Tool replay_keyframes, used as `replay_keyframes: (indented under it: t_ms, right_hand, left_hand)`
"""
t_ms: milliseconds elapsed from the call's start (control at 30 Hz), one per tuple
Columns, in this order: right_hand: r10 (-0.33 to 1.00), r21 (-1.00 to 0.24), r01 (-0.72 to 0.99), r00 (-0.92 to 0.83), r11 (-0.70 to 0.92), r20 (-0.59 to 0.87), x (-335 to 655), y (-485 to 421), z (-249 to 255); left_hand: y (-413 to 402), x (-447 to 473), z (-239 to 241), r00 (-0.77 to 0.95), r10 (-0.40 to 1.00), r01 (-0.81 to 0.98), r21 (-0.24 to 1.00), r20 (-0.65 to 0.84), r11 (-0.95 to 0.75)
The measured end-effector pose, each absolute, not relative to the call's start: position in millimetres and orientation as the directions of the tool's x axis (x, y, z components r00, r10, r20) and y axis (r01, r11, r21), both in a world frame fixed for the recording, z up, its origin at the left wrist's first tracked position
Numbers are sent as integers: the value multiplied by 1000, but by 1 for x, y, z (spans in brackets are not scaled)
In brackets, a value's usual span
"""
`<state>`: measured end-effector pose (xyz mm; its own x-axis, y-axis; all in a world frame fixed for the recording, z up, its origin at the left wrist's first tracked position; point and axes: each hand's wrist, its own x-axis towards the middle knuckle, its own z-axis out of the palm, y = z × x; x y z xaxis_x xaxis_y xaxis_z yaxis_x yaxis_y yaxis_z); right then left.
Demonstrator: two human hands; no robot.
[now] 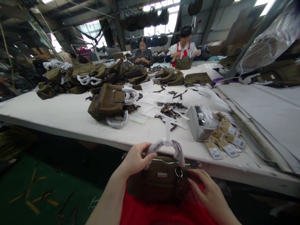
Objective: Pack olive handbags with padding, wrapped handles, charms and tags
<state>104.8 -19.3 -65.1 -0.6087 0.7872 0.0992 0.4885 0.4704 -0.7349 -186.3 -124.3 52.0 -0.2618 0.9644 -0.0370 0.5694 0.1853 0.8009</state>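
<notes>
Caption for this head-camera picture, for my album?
Left hand grips an olive handbag's wrapped handle; right hand touches its side, at a table.

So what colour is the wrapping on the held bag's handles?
White wrapping on the olive canvas handbag; head view.

The left grip (134, 161) covers the 9 o'clock end of the wrapped handle (167, 145) on the olive bag (159, 179). Both forearms (110, 200) cut off at the 6 o'clock edge. Print on hang tags (225, 137), 2 o'clock of bag: too small to read. Tabletop (58, 112) runs out of frame at 9 o'clock.
</notes>
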Motion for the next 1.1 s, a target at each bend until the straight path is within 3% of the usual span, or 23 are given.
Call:
replay_keyframes:
  t_ms: [133,233,333,433,600,733,867,1100]
  right_hand:
    - [767,-757,450,-633,475,105,97,-20,-59]
    - [760,-775,399,-631,490,156,94,-19,-42]
    - [795,-767,399,-562,502,227,103,-5,-29]
    - [871,-715,515,-395,473,292,129,26,-28]
    - [944,-628,704,-244,331,224,167,76,-48]
    - [917,-472,792,-278,388,287,159,86,-65]
    - [897,-342,853,-276,394,347,142,89,-74]
    - [873,-338,828,-323,448,365,141,101,-77]
  left_hand:
    - [-121,-185,31,-353,931,718,609,-97,336]
    - [-120,-193,13,-479,868,710,524,-128,469]
    - [-122,-207,0,-515,853,673,575,-89,466]
    - [-123,-216,-10,-526,849,653,613,-57,445]
    - [-127,-202,-22,-538,804,784,501,253,367]
    - [-133,-181,-26,-409,791,903,326,455,279]
    - [-141,-170,-23,-322,790,941,270,522,205]
    - [-150,-164,-4,-260,736,957,266,625,112]
